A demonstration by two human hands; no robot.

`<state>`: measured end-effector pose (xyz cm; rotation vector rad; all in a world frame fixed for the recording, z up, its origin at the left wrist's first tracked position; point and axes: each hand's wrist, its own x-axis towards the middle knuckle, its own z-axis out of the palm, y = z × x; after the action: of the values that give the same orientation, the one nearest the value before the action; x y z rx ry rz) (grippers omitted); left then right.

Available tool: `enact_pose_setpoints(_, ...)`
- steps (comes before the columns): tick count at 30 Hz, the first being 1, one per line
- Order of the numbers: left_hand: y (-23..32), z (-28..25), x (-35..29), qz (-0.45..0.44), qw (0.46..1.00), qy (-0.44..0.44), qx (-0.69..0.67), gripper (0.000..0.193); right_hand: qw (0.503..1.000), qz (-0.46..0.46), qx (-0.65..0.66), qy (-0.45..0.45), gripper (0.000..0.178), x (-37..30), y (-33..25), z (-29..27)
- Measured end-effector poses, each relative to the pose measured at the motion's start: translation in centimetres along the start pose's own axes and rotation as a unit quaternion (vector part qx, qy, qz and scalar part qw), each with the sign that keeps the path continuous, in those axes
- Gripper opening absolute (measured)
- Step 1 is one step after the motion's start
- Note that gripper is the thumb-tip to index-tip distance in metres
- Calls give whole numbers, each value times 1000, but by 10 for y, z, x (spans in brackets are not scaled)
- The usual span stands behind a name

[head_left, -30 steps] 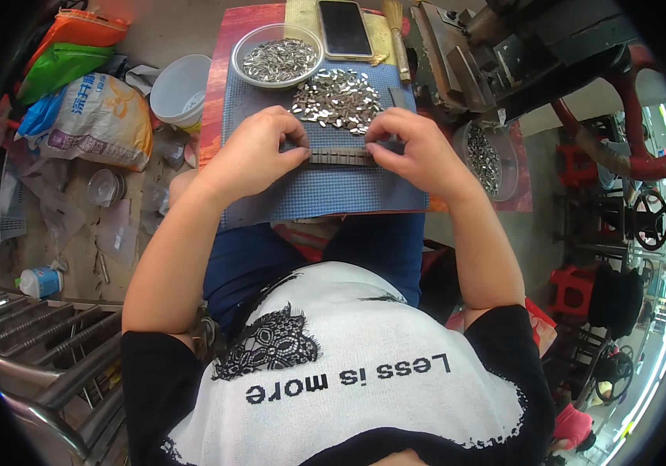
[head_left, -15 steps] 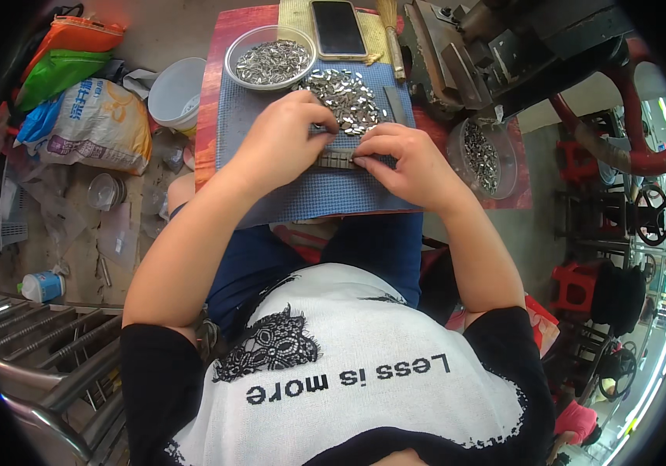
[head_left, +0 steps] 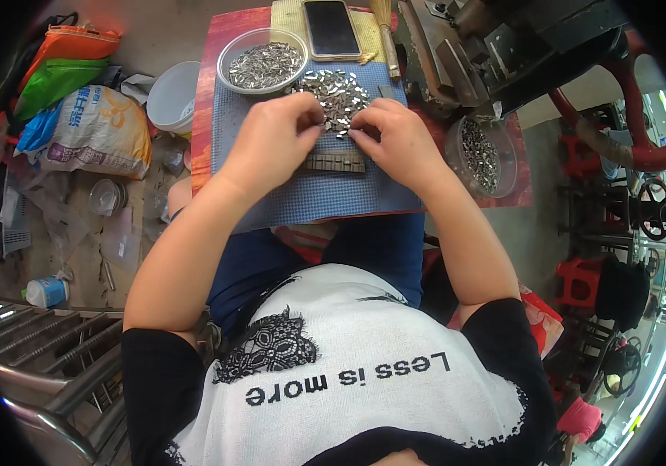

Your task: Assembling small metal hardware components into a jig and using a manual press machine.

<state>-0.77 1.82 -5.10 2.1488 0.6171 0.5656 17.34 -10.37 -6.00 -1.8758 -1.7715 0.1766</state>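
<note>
A loose pile of small, shiny metal pieces (head_left: 338,92) lies on a blue textured mat (head_left: 271,211). At the pile's near left edge is my left hand (head_left: 275,140), its thumb and fingers curled together. My right hand (head_left: 397,138) reaches the near right edge with thumb and forefinger pinched. Whatever sits between the fingertips of either hand is too small to make out. Just below the hands, a narrow grey metal bar (head_left: 334,162) with a row of segments along it rests on the mat; neither hand grips it.
A clear round bowl (head_left: 223,71) of metal pieces stands far left, with a phone (head_left: 330,29) and a brush (head_left: 387,39) beyond. To the right are dark machinery (head_left: 457,70) and a clear tub (head_left: 510,175) of pieces. A white bucket (head_left: 168,97) stands left of the table.
Both hands have moved away from the segmented metal bar, up to the near edge of the pile. The bar now lies uncovered on the mat.
</note>
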Motion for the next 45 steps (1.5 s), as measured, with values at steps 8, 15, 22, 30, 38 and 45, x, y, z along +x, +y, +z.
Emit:
enact_pose_setpoints(8, -25, -20, -8, -66, 997, -23, -38, 14, 997, -64, 26, -33, 15, 4, -3, -4)
enact_pose_setpoints(15, -20, -21, -22, -52, 998, -43, -17, 12, 987, -52, 92, -119, 13, -8, -21, -15)
enact_pose_setpoints(22, -13, -21, -28, -49, 997, -61, 12, 11, 990, -89, 26, -103, 11, -6, -33, -9)
enact_pose_setpoints(30, -28, -16, -23, -5, 995, -22, 99, 13, 998, -54, 29, -30, 14, 8, -9, 2)
enact_pose_setpoints(38, -23, -15, -21, -43, 994, -31, 91, 15, 994, -105, -37, -11, 12, 7, -10, 1)
enact_pose_setpoints(45, -13, -28, -20, -123, 986, -85, -75, 13, 991, -36, 119, -46, 12, -9, -30, 1)
